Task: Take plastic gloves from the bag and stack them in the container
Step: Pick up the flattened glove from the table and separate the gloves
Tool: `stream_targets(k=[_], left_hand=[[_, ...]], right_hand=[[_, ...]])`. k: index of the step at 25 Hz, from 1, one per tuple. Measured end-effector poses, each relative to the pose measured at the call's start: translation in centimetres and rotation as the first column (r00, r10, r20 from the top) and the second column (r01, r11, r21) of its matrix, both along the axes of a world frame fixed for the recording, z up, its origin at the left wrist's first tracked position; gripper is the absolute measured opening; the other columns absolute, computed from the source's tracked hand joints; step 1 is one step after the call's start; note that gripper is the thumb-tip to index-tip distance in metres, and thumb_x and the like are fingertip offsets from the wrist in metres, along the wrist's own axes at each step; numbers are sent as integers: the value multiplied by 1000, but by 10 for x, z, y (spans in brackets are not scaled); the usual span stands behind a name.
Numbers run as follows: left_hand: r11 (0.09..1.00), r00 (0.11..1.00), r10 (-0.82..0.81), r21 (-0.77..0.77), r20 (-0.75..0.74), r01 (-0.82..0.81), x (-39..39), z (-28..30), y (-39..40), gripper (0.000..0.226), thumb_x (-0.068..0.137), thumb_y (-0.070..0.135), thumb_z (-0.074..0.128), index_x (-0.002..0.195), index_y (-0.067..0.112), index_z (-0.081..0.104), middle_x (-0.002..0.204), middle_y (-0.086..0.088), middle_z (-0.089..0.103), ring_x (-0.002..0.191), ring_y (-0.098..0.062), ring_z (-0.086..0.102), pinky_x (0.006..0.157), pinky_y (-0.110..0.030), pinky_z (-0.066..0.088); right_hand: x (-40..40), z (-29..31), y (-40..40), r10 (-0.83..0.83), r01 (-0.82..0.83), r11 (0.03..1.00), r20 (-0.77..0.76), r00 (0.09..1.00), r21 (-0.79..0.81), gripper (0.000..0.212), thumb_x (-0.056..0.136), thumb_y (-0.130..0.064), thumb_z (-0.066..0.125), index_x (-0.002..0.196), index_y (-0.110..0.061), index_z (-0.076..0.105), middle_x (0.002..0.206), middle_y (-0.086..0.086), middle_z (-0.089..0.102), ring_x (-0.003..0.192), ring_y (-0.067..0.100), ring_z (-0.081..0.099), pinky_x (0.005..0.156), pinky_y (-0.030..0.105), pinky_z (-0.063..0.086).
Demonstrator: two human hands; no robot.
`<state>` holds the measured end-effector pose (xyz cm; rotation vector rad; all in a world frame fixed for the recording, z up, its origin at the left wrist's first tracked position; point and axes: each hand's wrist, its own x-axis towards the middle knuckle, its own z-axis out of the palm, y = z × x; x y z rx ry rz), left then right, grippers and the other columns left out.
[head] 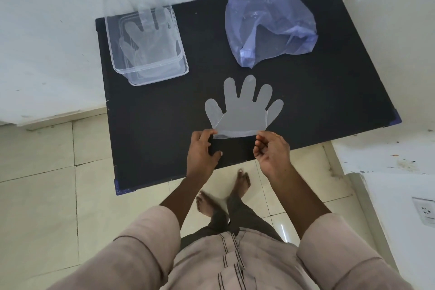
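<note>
A clear plastic glove (pixel 243 110) lies flat on the black table (pixel 329 92), fingers pointing away from me. My left hand (pixel 202 150) pinches the left corner of its cuff and my right hand (pixel 270 150) pinches the right corner. A clear rectangular container (pixel 122 63) stands at the back left of the table with gloves (pixel 146 40) stacked inside it, their fingers reaching over the far rim. A crumpled bluish plastic bag (pixel 270 26) lies at the back right.
The table stands against a white wall, on a tiled floor. A white ledge with a wall socket (pixel 423 212) is at the right. My bare feet (pixel 223 193) are below the table's near edge.
</note>
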<state>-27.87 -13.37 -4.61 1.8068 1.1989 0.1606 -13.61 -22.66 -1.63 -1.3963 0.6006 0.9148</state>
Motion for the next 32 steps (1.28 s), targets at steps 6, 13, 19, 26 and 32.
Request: stream_targets(k=[6, 13, 19, 26, 32], left_hand=[[992, 994, 85, 89, 73, -91, 25, 9, 19, 17, 82, 26, 75, 96, 18, 74, 106, 3, 54, 82, -8, 53, 76, -11, 46], [997, 996, 44, 54, 78, -49, 42, 9, 39, 8, 80, 25, 77, 86, 20, 76, 101, 5, 59, 83, -4, 56, 76, -15, 47], [996, 987, 19, -85, 157, -5, 51, 24, 52, 9, 84, 19, 73, 91, 14, 73, 102, 3, 67, 90, -18, 66, 71, -37, 62], [960, 899, 39, -267, 437, 89, 67, 79, 84, 7, 90, 9, 60, 94, 3, 59, 96, -10, 67, 99, -32, 67, 68, -51, 61], [892, 809, -7, -362, 588, 270, 63, 125, 107, 27, 85, 6, 68, 111, 1, 64, 105, -19, 70, 95, -31, 69, 77, -48, 59]], right_hand=[[14, 1, -4, 41, -48, 997, 122, 992, 55, 16, 87, -14, 67, 101, -10, 58, 81, 5, 63, 72, 17, 58, 65, 28, 51], [23, -30, -28, 742, -462, 669, 558, 372, -582, 77, 68, -32, 86, 132, -20, 46, 133, 2, 45, 110, 14, 50, 84, 25, 51], [47, -13, 2, 678, -488, 710, 682, 276, -508, 15, 88, -17, 68, 99, -8, 71, 104, 7, 65, 95, 15, 60, 86, 41, 58], [65, 75, 39, 581, -603, 749, 708, 402, -273, 15, 93, -14, 58, 79, -17, 62, 87, 0, 66, 90, 16, 65, 67, 27, 60], [66, 149, 60, 519, -611, 767, 750, 409, -198, 11, 95, -14, 56, 86, -12, 61, 90, 7, 70, 89, 20, 70, 74, 26, 60]])
